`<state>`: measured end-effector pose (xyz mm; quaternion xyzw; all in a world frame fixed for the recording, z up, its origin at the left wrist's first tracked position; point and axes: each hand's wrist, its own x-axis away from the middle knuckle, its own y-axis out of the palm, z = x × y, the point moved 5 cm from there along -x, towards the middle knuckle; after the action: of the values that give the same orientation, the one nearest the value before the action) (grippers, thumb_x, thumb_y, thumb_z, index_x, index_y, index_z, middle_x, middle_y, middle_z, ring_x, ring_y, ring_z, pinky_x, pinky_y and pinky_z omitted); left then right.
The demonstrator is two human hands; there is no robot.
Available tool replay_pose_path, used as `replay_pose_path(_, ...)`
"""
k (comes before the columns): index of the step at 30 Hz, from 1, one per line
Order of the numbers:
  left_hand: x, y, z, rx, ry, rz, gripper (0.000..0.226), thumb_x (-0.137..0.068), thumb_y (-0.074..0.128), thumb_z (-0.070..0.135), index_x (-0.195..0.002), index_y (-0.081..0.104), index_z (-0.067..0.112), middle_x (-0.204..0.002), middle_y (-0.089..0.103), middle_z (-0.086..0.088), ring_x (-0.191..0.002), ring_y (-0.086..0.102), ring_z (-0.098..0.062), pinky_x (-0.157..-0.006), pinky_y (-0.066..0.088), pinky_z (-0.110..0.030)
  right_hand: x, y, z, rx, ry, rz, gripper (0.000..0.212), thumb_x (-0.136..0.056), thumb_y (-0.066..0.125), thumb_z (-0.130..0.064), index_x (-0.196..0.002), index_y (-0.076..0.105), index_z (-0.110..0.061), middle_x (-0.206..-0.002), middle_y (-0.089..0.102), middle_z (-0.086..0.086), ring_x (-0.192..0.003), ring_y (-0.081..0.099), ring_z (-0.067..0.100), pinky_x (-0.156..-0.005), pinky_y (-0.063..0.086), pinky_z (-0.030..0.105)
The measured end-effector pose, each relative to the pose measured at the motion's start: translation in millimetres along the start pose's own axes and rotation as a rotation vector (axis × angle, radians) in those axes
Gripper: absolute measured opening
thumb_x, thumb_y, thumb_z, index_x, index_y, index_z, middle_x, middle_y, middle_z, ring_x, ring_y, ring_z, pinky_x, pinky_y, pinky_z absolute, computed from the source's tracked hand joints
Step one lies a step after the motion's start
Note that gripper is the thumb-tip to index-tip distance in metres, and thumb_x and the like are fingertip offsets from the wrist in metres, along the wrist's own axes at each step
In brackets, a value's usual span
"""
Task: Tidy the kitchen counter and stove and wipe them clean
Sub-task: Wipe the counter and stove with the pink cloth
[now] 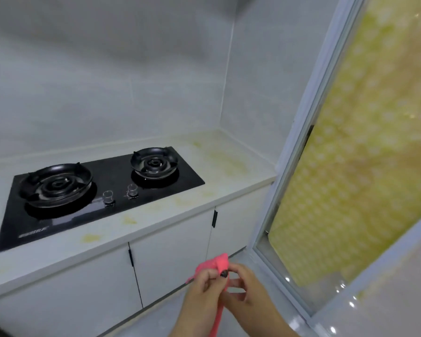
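Head view: low in front of the white cabinets [170, 259], the left hand [201, 287] and right hand [249, 288] both pinch a pink cloth [216, 265] with curled fingers, held in the air. Beyond lies the stained counter [219, 166] with the black stove [95, 190] set into it.

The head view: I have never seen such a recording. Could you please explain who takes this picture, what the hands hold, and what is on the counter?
No robot here: a person wears a wide-angle camera on the head, looking forward and down. The left hand and right hand together hold a pink cloth in front of the white cabinet doors. On the counter sits a black two-burner gas stove with two knobs. Yellowish stains mark the counter near the stove. At the right stands a door with a yellow patterned panel.
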<state>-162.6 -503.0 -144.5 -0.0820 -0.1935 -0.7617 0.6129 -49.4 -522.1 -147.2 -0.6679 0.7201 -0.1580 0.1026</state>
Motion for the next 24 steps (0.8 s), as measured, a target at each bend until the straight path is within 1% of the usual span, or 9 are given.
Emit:
replay_pose_path(3, -65, 11, 8, -0.082, -0.040, -0.054, 0.032, -0.095, 0.057, 0.015, -0.070, 0.072, 0.029, -0.070, 0.072, 0.010, -0.065, 0.065, 0.005, -0.085, 0.052, -0.032, -61, -15, 10, -0.124, 0.114, 0.074, 0.013, -0.088, 0.063, -0.027, -0.099, 0.068, -0.033, -0.100, 0.068, 0.001, -0.080, 0.067, 0.005, -0.071, 0.051, 0.019)
replay_pose_path(7, -132, 36, 23, -0.298, 0.056, -0.169, 0.051, -0.099, 0.049, 0.010, -0.081, 0.065, 0.055, -0.091, 0.063, 0.021, -0.101, 0.061, 0.007, -0.075, 0.041, -0.003, -126, -49, 27, -0.202, 0.224, 0.208, 0.014, -0.094, 0.059, -0.020, -0.092, 0.072, -0.025, -0.080, 0.073, -0.003, -0.070, 0.063, 0.004, -0.062, 0.044, 0.013)
replay_pose_path(10, -171, 63, 32, -0.395, 0.069, -0.270, 0.048, -0.093, 0.054, 0.003, -0.091, 0.068, 0.048, -0.095, 0.070, 0.024, -0.095, 0.060, 0.016, -0.080, 0.038, 0.000, -157, -81, 50, -0.308, 0.324, 0.287, 0.017, -0.091, 0.063, -0.024, -0.083, 0.078, -0.023, -0.082, 0.075, 0.001, -0.079, 0.065, 0.015, -0.074, 0.045, 0.026)
replay_pose_path(13, -216, 86, 39, -0.398, 0.070, -0.264, 0.045, -0.084, 0.053, -0.006, -0.094, 0.072, 0.033, -0.092, 0.072, 0.026, -0.095, 0.064, 0.007, -0.088, 0.047, -0.011, -183, -120, 70, -0.394, 0.384, 0.361, 0.014, -0.080, 0.071, -0.039, -0.081, 0.079, -0.028, -0.081, 0.076, 0.004, -0.078, 0.064, 0.021, -0.081, 0.047, 0.037)
replay_pose_path(16, -266, 107, 53, -0.461, 0.133, -0.138, 0.040, -0.086, 0.057, 0.004, -0.102, 0.060, 0.041, -0.103, 0.066, 0.025, -0.106, 0.056, 0.008, -0.085, 0.050, -0.015, -214, -162, 86, -0.467, 0.365, 0.359, 0.021, -0.091, 0.058, -0.010, -0.083, 0.076, -0.016, -0.075, 0.075, 0.007, -0.064, 0.068, 0.012, -0.067, 0.056, 0.024)
replay_pose_path(18, -302, 125, 55, -0.534, 0.174, -0.149, 0.041, -0.089, 0.062, 0.018, -0.119, 0.048, 0.042, -0.123, 0.047, 0.025, -0.121, 0.043, 0.005, -0.095, 0.042, -0.014, -240, -189, 95, -0.519, 0.359, 0.345, 0.021, -0.091, 0.054, -0.002, -0.083, 0.073, -0.009, -0.073, 0.074, 0.008, -0.061, 0.069, 0.011, -0.059, 0.055, 0.018)
replay_pose_path(21, -350, 162, 55, -0.478, 0.016, -0.265, 0.071, -0.075, 0.070, 0.044, -0.136, 0.037, 0.032, -0.139, 0.037, 0.015, -0.132, 0.033, -0.001, -0.105, 0.032, -0.023, -286, -226, 99, -0.559, 0.346, 0.309, 0.018, -0.090, 0.057, -0.006, -0.091, 0.075, -0.006, -0.083, 0.075, 0.014, -0.072, 0.070, 0.021, -0.075, 0.055, 0.032)
replay_pose_path(23, -380, 186, 54, -0.302, -0.214, -0.271, 0.090, -0.057, 0.072, 0.054, -0.136, 0.040, 0.025, -0.135, 0.048, 0.008, -0.126, 0.046, -0.007, -0.095, 0.040, -0.023, -325, -250, 111, -0.618, 0.404, 0.294, 0.017, -0.088, 0.058, -0.006, -0.089, 0.075, -0.003, -0.086, 0.073, 0.021, -0.073, 0.070, 0.028, -0.077, 0.054, 0.038)
replay_pose_path(24, -388, 194, 54, -0.204, -0.296, -0.275, 0.085, -0.058, 0.074, 0.055, -0.132, 0.047, 0.022, -0.128, 0.058, 0.006, -0.116, 0.057, -0.009, -0.088, 0.046, -0.024, -339, -258, 110, -0.675, 0.429, 0.282, 0.017, -0.087, 0.059, -0.004, -0.087, 0.075, 0.000, -0.086, 0.072, 0.024, -0.071, 0.070, 0.029, -0.072, 0.056, 0.037)
